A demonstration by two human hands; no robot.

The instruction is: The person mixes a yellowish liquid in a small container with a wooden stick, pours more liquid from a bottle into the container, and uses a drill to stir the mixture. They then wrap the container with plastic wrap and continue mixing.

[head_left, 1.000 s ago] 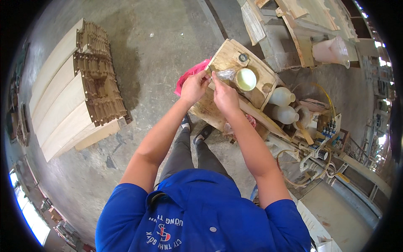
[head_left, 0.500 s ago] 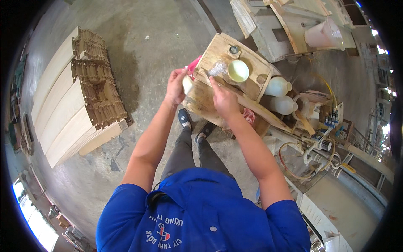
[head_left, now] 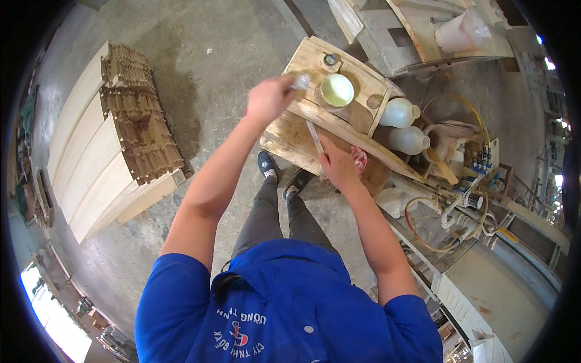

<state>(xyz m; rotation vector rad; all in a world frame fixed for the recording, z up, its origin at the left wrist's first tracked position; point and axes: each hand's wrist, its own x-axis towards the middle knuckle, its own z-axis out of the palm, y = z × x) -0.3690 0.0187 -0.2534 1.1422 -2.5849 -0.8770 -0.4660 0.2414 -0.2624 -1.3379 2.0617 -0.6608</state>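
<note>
My left hand (head_left: pixel 270 100), slightly blurred, reaches over the left edge of a wooden tray (head_left: pixel 378 118). Its fingers are closed on a crumpled piece of clear plastic (head_left: pixel 301 81). Just right of the plastic stands a round tub (head_left: pixel 337 91) with pale greenish-white contents. Below the tray, my right hand (head_left: pixel 339 162) grips a thin, flat, pale tool (head_left: pixel 315 137), its end pointing up and left; its exact kind is unclear. A reddish-white cloth (head_left: pixel 359 160) lies beside the right hand, on the wooden bench top (head_left: pixel 284 136).
A small dark-rimmed round object (head_left: pixel 330 59) sits at the tray's far side. Two whitish plastic jugs (head_left: pixel 409 140) lie right of the tray. Curved wooden boards (head_left: pixel 91 151) are stacked on the floor at left. Hoses and machinery (head_left: pixel 469 206) stand at right.
My left hand has moved right to the clear plastic, which lay on the tray; the cream-coloured thing it held no longer shows. My right hand has drawn back toward me with the flat tool.
</note>
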